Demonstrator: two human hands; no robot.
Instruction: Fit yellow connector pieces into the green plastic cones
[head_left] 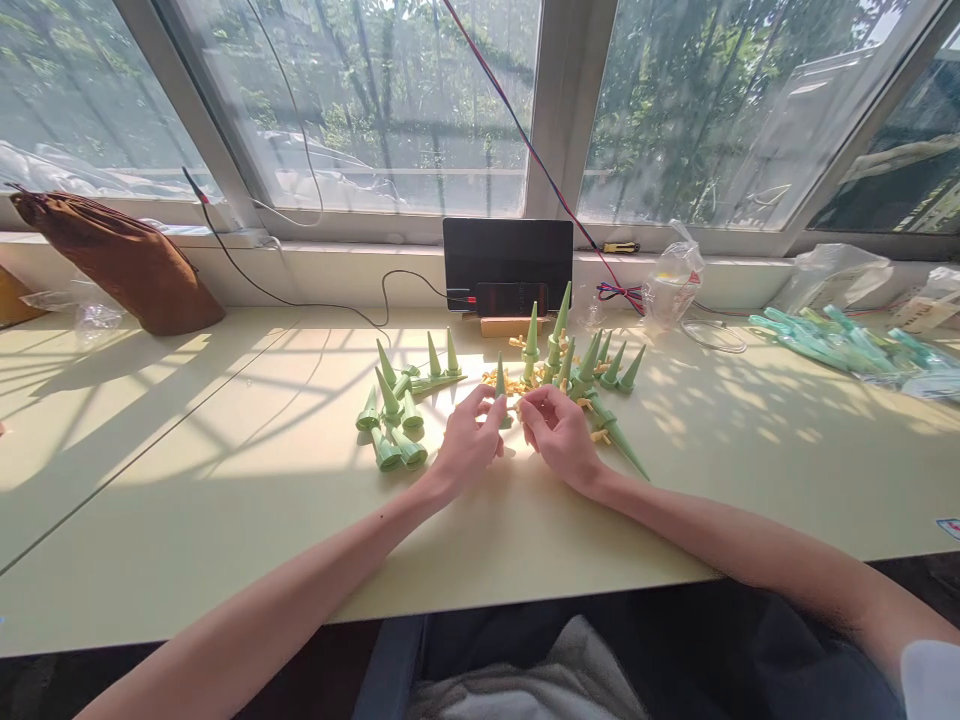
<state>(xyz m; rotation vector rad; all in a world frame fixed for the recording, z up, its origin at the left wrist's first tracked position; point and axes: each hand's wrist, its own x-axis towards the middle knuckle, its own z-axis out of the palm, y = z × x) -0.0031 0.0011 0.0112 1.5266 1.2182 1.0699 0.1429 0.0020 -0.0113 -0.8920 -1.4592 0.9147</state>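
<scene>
A green pointed plastic spike (501,378) stands upright in my left hand (472,432), whose fingers are wrapped around its lower part. Close beside it, my right hand (561,428) is closed in a pinch at a small yellow piece, mostly hidden by the fingertips. Behind both hands lies a pile of small yellow plastic pieces (517,382). Several green spikes (583,372) stand beyond my right hand, some with yellow pieces fitted on their sides. One long spike (621,446) lies beside my right wrist. More green spikes (388,400) stand and lie left of my left hand.
A black tablet (508,255) leans at the window, with a phone (512,299) on a stand before it. A brown bag (124,265) sits at the left. Bagged turquoise pieces (847,345) and a wrapped cup (673,280) are at the right. Cables cross the back of the table (225,560).
</scene>
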